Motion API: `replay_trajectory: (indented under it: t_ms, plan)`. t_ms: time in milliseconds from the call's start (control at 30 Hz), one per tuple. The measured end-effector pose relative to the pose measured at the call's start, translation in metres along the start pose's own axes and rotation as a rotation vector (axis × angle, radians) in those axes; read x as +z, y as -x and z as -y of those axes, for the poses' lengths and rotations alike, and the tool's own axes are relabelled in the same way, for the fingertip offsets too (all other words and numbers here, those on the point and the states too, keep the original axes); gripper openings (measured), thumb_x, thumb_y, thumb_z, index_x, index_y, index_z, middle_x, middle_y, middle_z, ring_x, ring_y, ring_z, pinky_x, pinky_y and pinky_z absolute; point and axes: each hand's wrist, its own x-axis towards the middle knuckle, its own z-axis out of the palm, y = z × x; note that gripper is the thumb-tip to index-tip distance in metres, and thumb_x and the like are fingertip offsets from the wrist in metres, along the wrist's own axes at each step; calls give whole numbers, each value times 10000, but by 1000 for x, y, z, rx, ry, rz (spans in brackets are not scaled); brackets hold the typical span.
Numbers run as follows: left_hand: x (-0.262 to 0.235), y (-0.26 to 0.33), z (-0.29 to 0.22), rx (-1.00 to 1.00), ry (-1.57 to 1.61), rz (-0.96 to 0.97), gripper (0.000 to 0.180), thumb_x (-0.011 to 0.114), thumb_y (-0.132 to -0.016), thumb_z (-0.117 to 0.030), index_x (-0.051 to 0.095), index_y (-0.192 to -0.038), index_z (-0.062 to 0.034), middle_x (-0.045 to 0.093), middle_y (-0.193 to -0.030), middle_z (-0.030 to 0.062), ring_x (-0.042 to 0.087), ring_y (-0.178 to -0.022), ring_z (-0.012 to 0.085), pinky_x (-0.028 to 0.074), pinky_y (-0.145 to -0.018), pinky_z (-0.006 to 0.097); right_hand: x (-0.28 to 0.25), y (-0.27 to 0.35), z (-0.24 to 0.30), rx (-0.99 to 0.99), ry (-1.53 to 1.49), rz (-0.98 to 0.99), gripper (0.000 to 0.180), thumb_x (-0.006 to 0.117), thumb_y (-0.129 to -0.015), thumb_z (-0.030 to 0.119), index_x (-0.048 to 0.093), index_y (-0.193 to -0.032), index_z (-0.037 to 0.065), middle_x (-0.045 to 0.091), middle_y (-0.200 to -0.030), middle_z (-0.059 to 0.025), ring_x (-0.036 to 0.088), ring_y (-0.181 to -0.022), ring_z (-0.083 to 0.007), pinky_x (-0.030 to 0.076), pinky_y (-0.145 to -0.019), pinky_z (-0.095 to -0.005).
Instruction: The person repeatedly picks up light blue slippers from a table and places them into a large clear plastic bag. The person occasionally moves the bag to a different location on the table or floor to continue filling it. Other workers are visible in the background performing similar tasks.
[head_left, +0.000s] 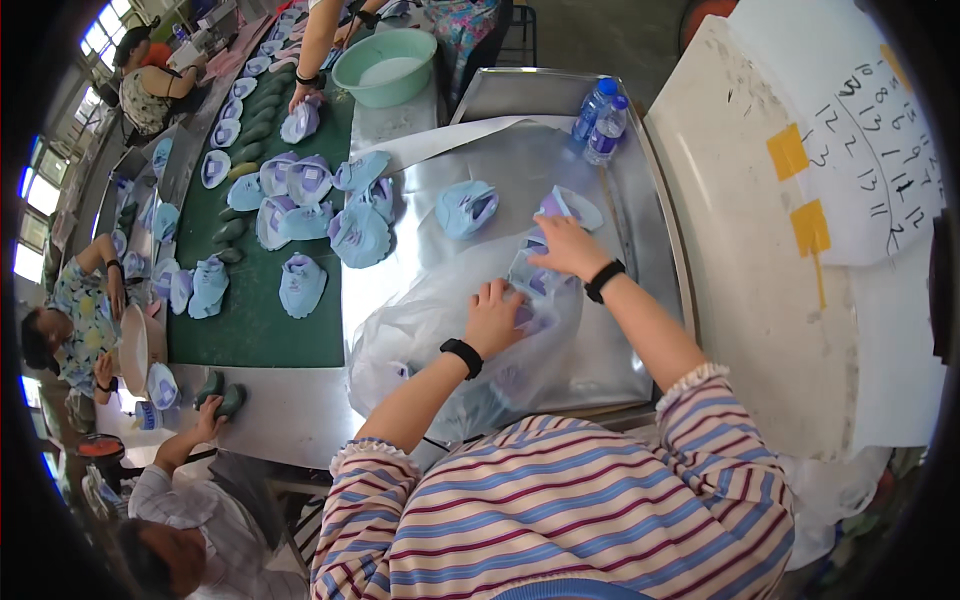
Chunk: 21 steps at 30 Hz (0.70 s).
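A clear plastic bag (400, 325) lies spread on the metal table before me, with light-blue and purple shoe uppers inside it. My left hand (493, 322) is at the bag's mouth, its fingers curled over a purple-lined upper (530, 318) that they partly hide. Further right, my right hand (570, 250) has its fingers bent onto a blue upper (527, 272) at the bag's opening. Just beyond those fingers lies another upper (580, 208). A single upper (466, 208) rests on the metal farther off, apart from both hands.
Many uppers (302, 285) cover the green conveyor belt (260, 340) at left, beside dark green shoe lasts. Two water bottles (605, 135) and a green basin (385, 68) stand at the back. Co-workers sit along the belt; one hand (307, 95) holds an upper. A marked white board (740, 200) is right.
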Motion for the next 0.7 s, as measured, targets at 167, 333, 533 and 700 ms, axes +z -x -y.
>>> replay_trajectory:
  t_ms: [167,333,533,700]
  plan:
    - [0,32,19,-53,237,180,437,669,-693,-349,584,-1074,-153,515,-1080,118,488,-1019,314,372,-830,453,20,6,-4,268,148,251,592,673,-617,155,486,-1180,152,457,-1174,-155,460,-1068,-355,420,-855,-413]
    - [-49,65,7,-114,245,301,233,637,-758,-229,619,-959,-113,550,-1066,107,503,-1021,292,411,-825,379,-49,39,31,-191,-259,-703,543,637,-696,134,463,-1210,106,444,-1134,-119,455,-1036,-304,379,-903,-368]
    - [-82,47,-21,-35,866,-574,273,555,-807,-90,495,-1064,-22,504,-1081,105,503,-1004,224,420,-825,344,-88,74,60,-198,-1435,-151,372,362,-946,289,410,-1258,92,463,-1259,-73,465,-1130,-174,400,-940,-311]
    - [-123,33,-9,-70,1414,-187,641,590,-818,-368,329,-1283,-13,442,-1222,135,438,-1137,237,370,-915,348,-56,79,64,-72,-1711,339,477,374,-912,397,377,-1282,96,446,-1269,-107,472,-1124,-218,428,-907,-370]
